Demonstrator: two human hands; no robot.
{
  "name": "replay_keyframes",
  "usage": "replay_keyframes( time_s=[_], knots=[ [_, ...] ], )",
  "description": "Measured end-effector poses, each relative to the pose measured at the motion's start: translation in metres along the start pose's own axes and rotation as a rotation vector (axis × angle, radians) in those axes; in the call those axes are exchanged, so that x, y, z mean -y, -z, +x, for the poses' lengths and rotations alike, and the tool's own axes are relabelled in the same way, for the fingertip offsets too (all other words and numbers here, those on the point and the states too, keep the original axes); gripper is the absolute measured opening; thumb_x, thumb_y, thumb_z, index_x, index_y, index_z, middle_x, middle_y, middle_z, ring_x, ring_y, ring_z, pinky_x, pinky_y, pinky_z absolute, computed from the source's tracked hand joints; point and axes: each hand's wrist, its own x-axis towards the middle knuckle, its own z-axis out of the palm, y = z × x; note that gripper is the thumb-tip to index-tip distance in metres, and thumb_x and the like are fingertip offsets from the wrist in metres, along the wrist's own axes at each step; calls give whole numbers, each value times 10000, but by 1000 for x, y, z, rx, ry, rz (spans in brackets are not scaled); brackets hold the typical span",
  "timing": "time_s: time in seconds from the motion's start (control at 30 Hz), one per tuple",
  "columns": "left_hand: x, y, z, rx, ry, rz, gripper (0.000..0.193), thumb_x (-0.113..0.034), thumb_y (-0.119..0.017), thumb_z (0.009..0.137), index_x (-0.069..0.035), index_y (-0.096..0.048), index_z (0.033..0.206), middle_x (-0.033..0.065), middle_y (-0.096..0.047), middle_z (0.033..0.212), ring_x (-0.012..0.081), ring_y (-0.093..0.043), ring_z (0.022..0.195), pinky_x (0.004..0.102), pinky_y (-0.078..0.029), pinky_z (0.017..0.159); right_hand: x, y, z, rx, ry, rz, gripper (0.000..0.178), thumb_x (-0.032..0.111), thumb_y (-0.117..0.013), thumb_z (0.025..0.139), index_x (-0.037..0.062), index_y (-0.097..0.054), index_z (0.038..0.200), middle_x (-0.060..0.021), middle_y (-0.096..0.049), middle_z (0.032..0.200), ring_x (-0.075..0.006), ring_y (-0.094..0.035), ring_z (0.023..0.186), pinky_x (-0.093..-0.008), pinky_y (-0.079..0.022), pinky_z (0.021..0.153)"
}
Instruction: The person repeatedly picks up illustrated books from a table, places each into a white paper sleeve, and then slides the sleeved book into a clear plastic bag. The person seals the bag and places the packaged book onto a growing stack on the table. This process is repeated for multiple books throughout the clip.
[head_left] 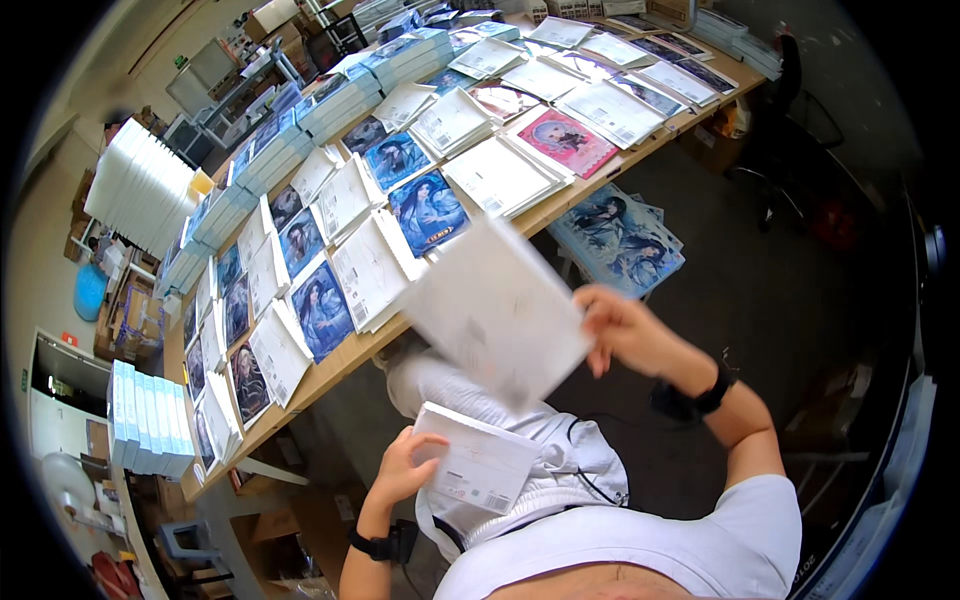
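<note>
My left hand (pixel 405 466) is closed round the edge of a small stack of white printed packets (pixel 482 465), held over my lap. In my right hand (pixel 618 325), thumb and fingers pinch the right edge of a white packet (pixel 500 315), smeared by motion, between my lap and the table's front edge. Beyond it on the wooden table (pixel 350 357), piles of white packets (pixel 372 268) lie in rows among illustrated cards, such as a blue one (pixel 428 212) and a pink one (pixel 565 140).
Stacks of blue-and-white boxes (pixel 268 152) line the table's far side. A tall white stack (pixel 140 190) stands at the left, above more pale blue boxes (pixel 150 420). Beneath the table's right part are illustrated blue packs (pixel 620 240). An open cardboard box (pixel 275 540) sits on the floor.
</note>
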Motion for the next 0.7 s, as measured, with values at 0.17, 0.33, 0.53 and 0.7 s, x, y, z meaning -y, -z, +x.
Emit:
replay_keyframes(
  time_s=[0.17,0.33,0.53,0.7],
  knots=[
    [18,23,4,-187,22,-242,357,40,-548,620,-45,-626,958,66,-557,924,207,-555,904,276,-424,841,79,96,116,-280,295,229,222,9,-521,877,-44,-528,1092,-82,-611,851,-126,-612,702,-223,-507,623],
    [26,82,8,-238,135,-103,364,77,-543,593,-36,-633,928,91,-575,877,221,-576,888,267,-444,794,170,203,272,-595,466,45,142,4,-512,878,-26,-534,1015,-134,-642,856,-141,-599,646,-231,-517,595],
    [20,98,50,61,71,-105,333,59,-573,629,-85,-653,919,99,-578,827,261,-583,799,309,-470,700,222,245,440,-947,207,-99,124,27,-465,882,-40,-568,905,-121,-623,757,-150,-603,609,-210,-460,487],
    [37,95,78,68,179,-167,361,79,-487,709,-68,-614,1012,113,-587,916,229,-572,790,319,-469,712,187,308,539,-1055,100,-63,156,22,-426,866,-71,-550,849,-162,-634,772,-188,-631,607,-244,-462,440]
  ],
)
